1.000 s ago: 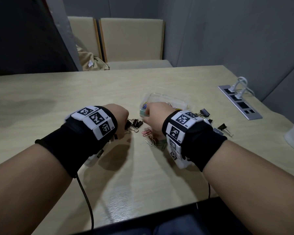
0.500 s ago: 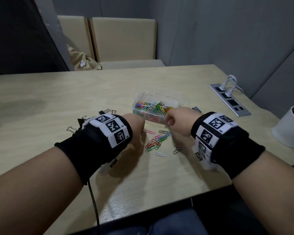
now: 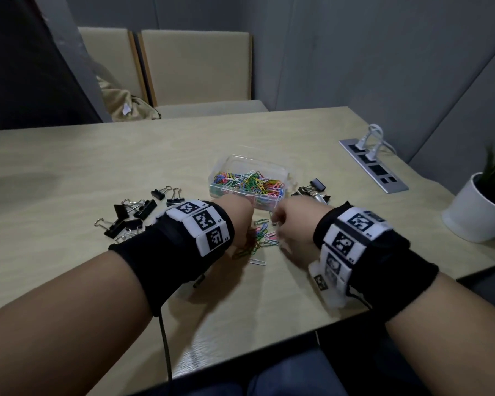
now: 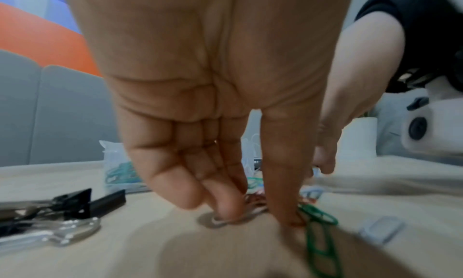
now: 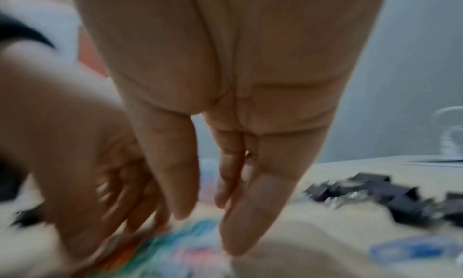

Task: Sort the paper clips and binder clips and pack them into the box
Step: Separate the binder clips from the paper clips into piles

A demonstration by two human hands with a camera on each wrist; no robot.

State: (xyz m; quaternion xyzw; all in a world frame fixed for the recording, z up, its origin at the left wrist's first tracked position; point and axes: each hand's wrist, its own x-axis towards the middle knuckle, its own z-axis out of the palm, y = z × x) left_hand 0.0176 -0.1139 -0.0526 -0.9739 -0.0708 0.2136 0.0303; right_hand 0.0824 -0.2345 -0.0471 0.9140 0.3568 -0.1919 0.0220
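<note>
A clear plastic box (image 3: 285,174) holding many coloured paper clips stands mid-table. In front of it lies a loose pile of coloured paper clips (image 3: 262,238), between my two hands. My left hand (image 3: 240,224) points fingers down into the pile; in the left wrist view its fingers and thumb (image 4: 260,211) pinch a few clips together against the table, with a green clip (image 4: 318,221) under the thumb. My right hand (image 3: 283,227) hovers over the pile's right side, blurred, its fingers (image 5: 208,222) straight and holding nothing that I can see. Black binder clips lie in a left group (image 3: 132,215) and a right group (image 3: 315,188).
A white plant pot (image 3: 477,212) stands at the table's right edge. A power strip (image 3: 375,170) with white plugs is set into the table at the far right. Two beige chairs (image 3: 195,70) stand behind the table. One white paper clip (image 3: 257,262) lies alone nearer me.
One second ago my left hand was at binder clips and my right hand by the box. Both hands have since come together over the loose paper clips in front of the box.
</note>
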